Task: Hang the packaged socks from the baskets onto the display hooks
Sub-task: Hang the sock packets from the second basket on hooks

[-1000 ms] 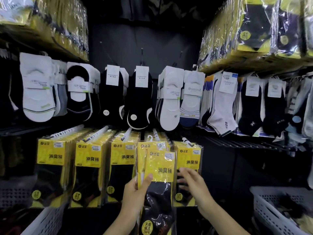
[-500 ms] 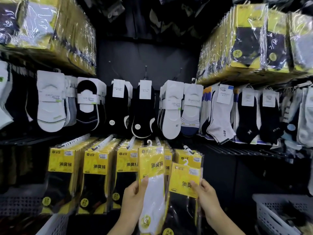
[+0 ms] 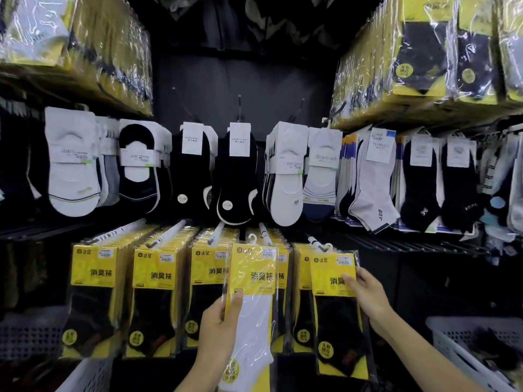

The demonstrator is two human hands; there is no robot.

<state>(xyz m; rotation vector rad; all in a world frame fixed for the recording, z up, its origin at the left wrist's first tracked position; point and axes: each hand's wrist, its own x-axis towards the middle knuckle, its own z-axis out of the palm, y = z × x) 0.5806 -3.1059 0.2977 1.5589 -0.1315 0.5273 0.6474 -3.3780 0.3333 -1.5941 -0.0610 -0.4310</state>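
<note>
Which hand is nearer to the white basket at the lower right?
Right. The right hand holds a black-sock pack left of the basket; the left hand, gripping the white-sock pack, is farther left.

Not much to go on, just two bare hands: left hand [image 3: 219, 326] and right hand [image 3: 369, 297], nails short and plain where they show. Left forearm [image 3: 198, 373] and right forearm [image 3: 424, 357] are bare too.

Sock pack [image 3: 252, 278] left of second pack [image 3: 335, 321]; basket [image 3: 452, 333] right.
</note>
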